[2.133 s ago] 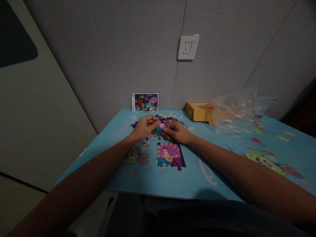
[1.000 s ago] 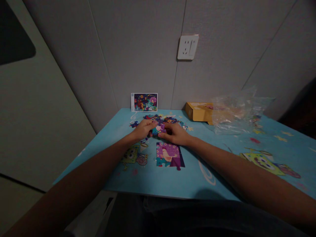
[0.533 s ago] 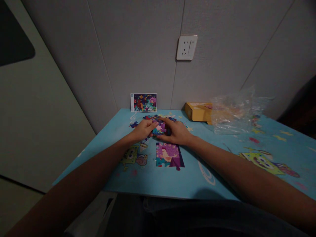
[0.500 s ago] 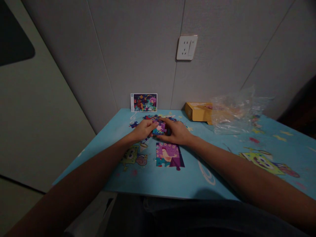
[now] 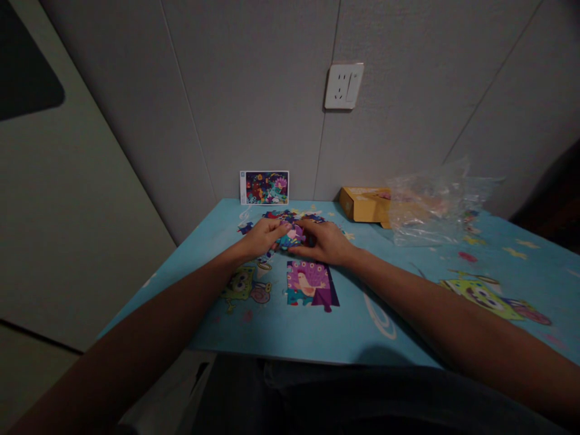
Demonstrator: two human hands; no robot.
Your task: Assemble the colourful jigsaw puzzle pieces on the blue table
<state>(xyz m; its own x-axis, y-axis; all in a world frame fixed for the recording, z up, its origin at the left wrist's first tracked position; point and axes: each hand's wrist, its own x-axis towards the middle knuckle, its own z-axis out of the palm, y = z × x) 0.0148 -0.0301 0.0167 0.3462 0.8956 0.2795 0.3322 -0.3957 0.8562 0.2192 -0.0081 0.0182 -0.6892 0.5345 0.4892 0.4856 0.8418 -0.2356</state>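
Observation:
Between my two hands is a purple and blue jigsaw puzzle piece [image 5: 290,237], raised off the table. My left hand [image 5: 263,237] pinches its left side, thumb on top. The curled fingers of my right hand [image 5: 327,241] close on its right side; their tips are partly hidden. Nearer me lies a joined block of puzzle pieces [image 5: 310,285] with a pale bird on purple. Behind my hands spreads a pile of loose puzzle pieces [image 5: 281,214], partly covered by my fingers.
A picture card [image 5: 265,188] leans on the wall at the back. To the right, a yellow box [image 5: 365,205] stands beside a clear plastic bag [image 5: 428,211]. All rest on a blue cartoon-printed table [image 5: 335,335]; a wall socket [image 5: 344,86] is above.
The held puzzle piece has tilted and shifted slightly between my fingers. My hands stay in nearly the same place, and everything on the table lies as before.

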